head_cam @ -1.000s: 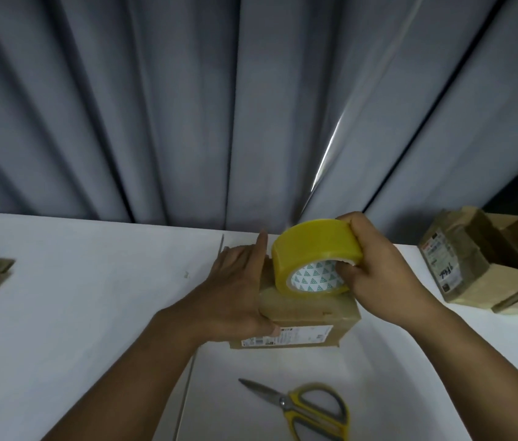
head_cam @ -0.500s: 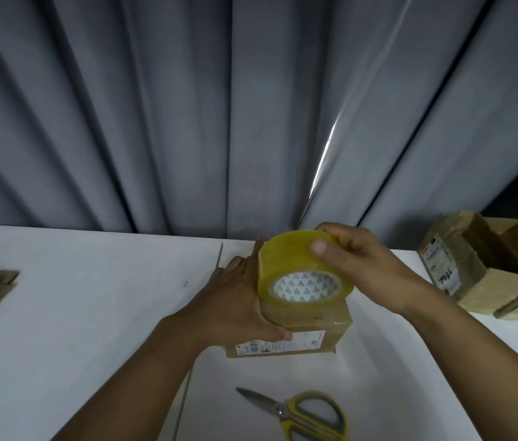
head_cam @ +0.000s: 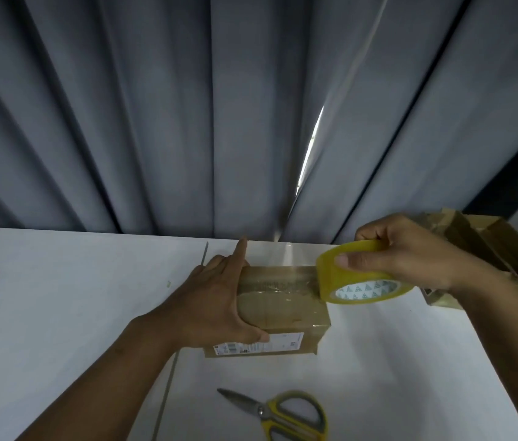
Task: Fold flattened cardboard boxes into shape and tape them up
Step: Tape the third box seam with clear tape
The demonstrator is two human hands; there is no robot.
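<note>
The left hand (head_cam: 219,300) clamps the left end of the small box (head_cam: 283,310) at frame centre, thumb along the near top edge, fingers over the far side, forefinger lifted. The box looks light and hollow, stiff only at its corners, with a slick taped top, so pinning one end seems right. At its upper right corner the right hand (head_cam: 410,259) pinches the tape roll (head_cam: 359,278), which touches the box. Scissors (head_cam: 286,415) lie below.
</note>
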